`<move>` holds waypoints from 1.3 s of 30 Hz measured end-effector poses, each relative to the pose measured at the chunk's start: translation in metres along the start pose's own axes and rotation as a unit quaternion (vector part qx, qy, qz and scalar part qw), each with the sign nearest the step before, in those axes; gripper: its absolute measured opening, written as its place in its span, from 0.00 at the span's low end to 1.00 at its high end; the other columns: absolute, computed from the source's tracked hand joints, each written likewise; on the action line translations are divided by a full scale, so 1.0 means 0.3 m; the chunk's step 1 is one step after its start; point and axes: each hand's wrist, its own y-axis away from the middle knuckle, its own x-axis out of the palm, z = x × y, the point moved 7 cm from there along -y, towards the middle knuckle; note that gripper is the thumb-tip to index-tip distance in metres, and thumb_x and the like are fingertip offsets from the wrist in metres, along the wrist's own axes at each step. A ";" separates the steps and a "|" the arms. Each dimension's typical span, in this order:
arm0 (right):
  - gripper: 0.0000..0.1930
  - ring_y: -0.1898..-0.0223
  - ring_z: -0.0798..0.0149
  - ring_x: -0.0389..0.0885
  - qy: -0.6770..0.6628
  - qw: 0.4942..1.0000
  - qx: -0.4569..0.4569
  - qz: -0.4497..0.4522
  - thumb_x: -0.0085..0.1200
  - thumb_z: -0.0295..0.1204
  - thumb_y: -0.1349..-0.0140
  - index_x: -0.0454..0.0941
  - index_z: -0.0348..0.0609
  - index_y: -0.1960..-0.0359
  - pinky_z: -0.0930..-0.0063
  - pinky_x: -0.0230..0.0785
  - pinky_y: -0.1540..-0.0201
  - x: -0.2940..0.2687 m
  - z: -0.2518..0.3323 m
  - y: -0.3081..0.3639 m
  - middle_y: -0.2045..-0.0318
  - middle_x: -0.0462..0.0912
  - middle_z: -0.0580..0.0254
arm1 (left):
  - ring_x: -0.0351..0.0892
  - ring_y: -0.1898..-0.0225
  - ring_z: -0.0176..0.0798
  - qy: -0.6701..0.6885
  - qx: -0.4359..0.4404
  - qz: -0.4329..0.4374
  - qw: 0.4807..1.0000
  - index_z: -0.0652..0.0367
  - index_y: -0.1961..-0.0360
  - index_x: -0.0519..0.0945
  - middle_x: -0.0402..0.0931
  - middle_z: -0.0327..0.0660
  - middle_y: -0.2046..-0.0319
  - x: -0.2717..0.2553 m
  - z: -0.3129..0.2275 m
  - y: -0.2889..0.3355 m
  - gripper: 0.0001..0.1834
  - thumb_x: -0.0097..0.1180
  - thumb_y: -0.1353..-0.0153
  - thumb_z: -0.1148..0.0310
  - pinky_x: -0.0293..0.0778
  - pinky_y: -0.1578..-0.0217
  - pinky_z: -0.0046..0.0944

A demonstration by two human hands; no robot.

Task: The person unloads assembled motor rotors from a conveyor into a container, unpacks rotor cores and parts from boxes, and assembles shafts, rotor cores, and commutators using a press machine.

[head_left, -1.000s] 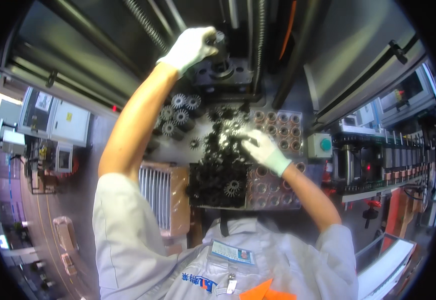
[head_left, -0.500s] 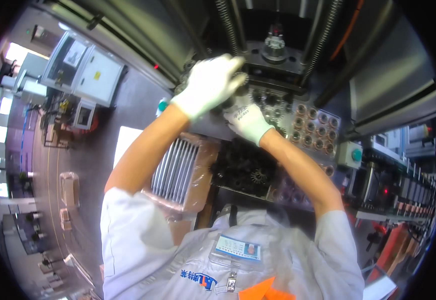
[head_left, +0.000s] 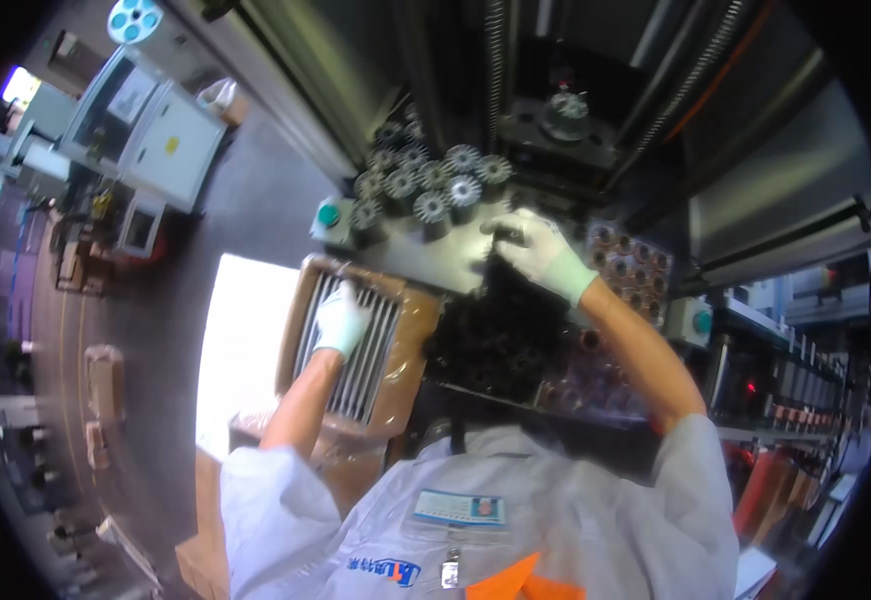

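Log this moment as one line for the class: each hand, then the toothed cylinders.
Left hand: at metal rods in carton | Right hand: at dark parts | Toothed cylinders: grouped upright

- On the grey shirt (head_left: 596, 490): blue-and-red lettering (head_left: 384, 570)
- Also on the shirt: white-and-blue badge (head_left: 460, 507), print too small to read
- On the white cabinet (head_left: 184, 122): yellow label (head_left: 172, 145), unreadable

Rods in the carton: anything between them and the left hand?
Nothing visible: the left hand is right at the rods, over the open carton. Whether it grips one, I can't tell.
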 end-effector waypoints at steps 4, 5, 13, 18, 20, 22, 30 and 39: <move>0.14 0.59 0.67 0.82 -0.110 0.989 0.024 -0.092 0.61 0.26 0.39 0.83 0.42 0.52 0.72 0.76 0.54 -0.196 -0.047 0.008 0.59 0.79 0.58 | 0.82 0.59 0.58 0.034 -0.007 0.004 0.999 0.59 0.61 0.79 0.82 0.53 0.65 0.018 0.057 0.013 0.18 0.62 0.54 0.64 0.76 0.55 0.53; 0.13 0.64 0.68 0.83 -0.077 0.986 -0.026 -0.147 0.61 0.25 0.38 0.83 0.39 0.52 0.76 0.76 0.56 -0.284 -0.042 0.006 0.61 0.81 0.60 | 0.81 0.60 0.58 0.051 0.000 -0.004 0.999 0.59 0.62 0.78 0.82 0.52 0.65 -0.016 0.018 0.038 0.17 0.62 0.54 0.64 0.76 0.55 0.53; 0.17 0.73 0.77 0.78 -0.186 0.925 0.055 -0.327 0.54 0.22 0.37 0.81 0.38 0.46 0.81 0.72 0.68 -0.561 -0.145 -0.208 0.69 0.83 0.67 | 0.80 0.61 0.35 0.434 -0.093 0.115 0.889 0.67 0.47 0.74 0.80 0.44 0.61 -0.006 0.158 0.275 0.24 0.67 0.41 0.68 0.79 0.61 0.34; 0.15 0.63 0.63 0.86 -0.068 0.941 0.074 -0.323 0.53 0.25 0.41 0.85 0.39 0.54 0.70 0.77 0.56 -0.617 -0.225 -0.328 0.61 0.88 0.55 | 0.75 0.65 0.29 0.377 -0.063 0.226 0.896 0.62 0.52 0.80 0.80 0.35 0.66 0.046 0.251 0.424 0.14 0.62 0.36 0.68 0.74 0.62 0.32; 0.15 0.52 0.54 0.86 0.019 0.955 0.078 -0.284 0.50 0.27 0.42 0.87 0.43 0.57 0.65 0.75 0.45 -0.633 -0.231 -0.358 0.57 0.88 0.53 | 0.71 0.68 0.26 0.393 -0.050 0.206 0.895 0.62 0.52 0.79 0.77 0.32 0.68 0.026 0.202 0.439 0.12 0.59 0.33 0.68 0.70 0.68 0.30; 0.16 0.51 0.52 0.85 0.060 0.965 0.073 -0.245 0.48 0.27 0.40 0.87 0.44 0.57 0.62 0.75 0.43 -0.634 -0.196 -0.368 0.57 0.88 0.52 | 0.64 0.76 0.20 0.432 -0.072 0.203 0.876 0.59 0.53 0.78 0.72 0.28 0.73 -0.026 0.153 0.444 0.10 0.58 0.31 0.68 0.61 0.77 0.25; 0.28 0.59 0.47 0.84 0.347 0.914 0.043 -0.206 0.42 0.21 0.36 0.71 0.58 0.34 0.58 0.78 0.55 -0.503 -0.099 -0.197 0.52 0.76 0.45 | 0.76 0.69 0.29 0.379 0.097 -0.011 0.920 0.63 0.48 0.79 0.80 0.36 0.69 -0.282 -0.331 0.099 0.19 0.62 0.34 0.61 0.73 0.66 0.31; 0.22 0.60 0.48 0.82 0.212 0.944 -0.042 -0.249 0.48 0.30 0.34 0.74 0.57 0.37 0.53 0.76 0.56 -0.535 0.001 0.155 0.57 0.77 0.51 | 0.62 0.79 0.21 0.594 0.218 0.051 0.772 0.60 0.60 0.82 0.68 0.25 0.79 -0.554 -1.255 -0.309 0.10 0.57 0.30 0.63 0.59 0.79 0.26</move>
